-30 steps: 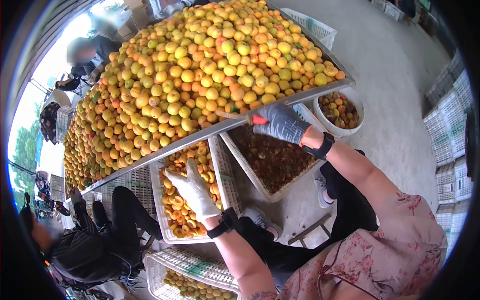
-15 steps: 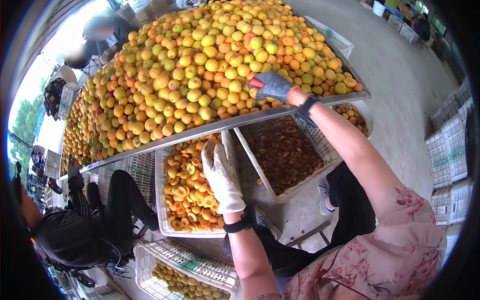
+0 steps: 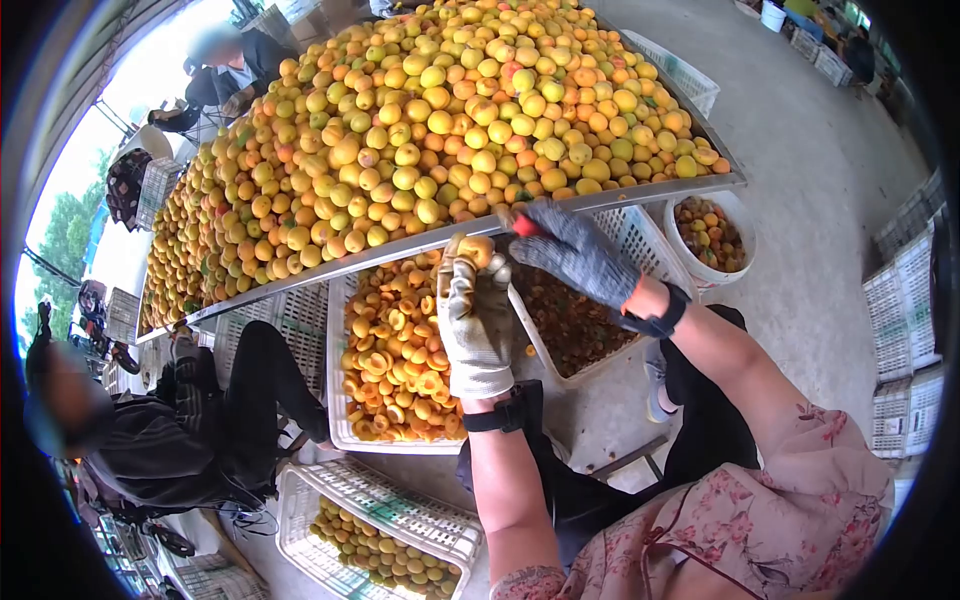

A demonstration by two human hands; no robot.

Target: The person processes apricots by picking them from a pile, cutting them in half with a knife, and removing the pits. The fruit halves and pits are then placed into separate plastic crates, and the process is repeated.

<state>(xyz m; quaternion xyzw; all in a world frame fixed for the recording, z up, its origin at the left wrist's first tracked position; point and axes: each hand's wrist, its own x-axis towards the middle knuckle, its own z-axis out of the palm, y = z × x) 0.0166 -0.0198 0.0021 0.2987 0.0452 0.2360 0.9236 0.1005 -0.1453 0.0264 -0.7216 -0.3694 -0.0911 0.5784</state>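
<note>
A sloping metal-edged table (image 3: 690, 184) bears a large heap of yellow-orange apricots (image 3: 400, 130). My left hand (image 3: 476, 310), in a stained white glove, is closed on an apricot (image 3: 475, 250) just in front of the table edge. My right hand (image 3: 575, 250), in a grey glove, is closed beside it, with something red and small between its fingers that I cannot make out. Below my left hand, a white crate (image 3: 338, 400) holds halved apricots (image 3: 395, 345). Under my right hand lies a crate (image 3: 660, 255) of dark brown pieces (image 3: 565, 325).
A white bucket (image 3: 745, 265) of apricots stands at the right. Another crate (image 3: 380, 500) with greenish fruit is at the bottom. A person in black (image 3: 160, 450) sits at the left, another person (image 3: 240, 70) behind the heap. Crates (image 3: 905, 310) are stacked far right.
My right hand has come back from the heap to beside my left hand. My left hand has risen from over the halved fruit and now holds an apricot. The view has shifted slightly.
</note>
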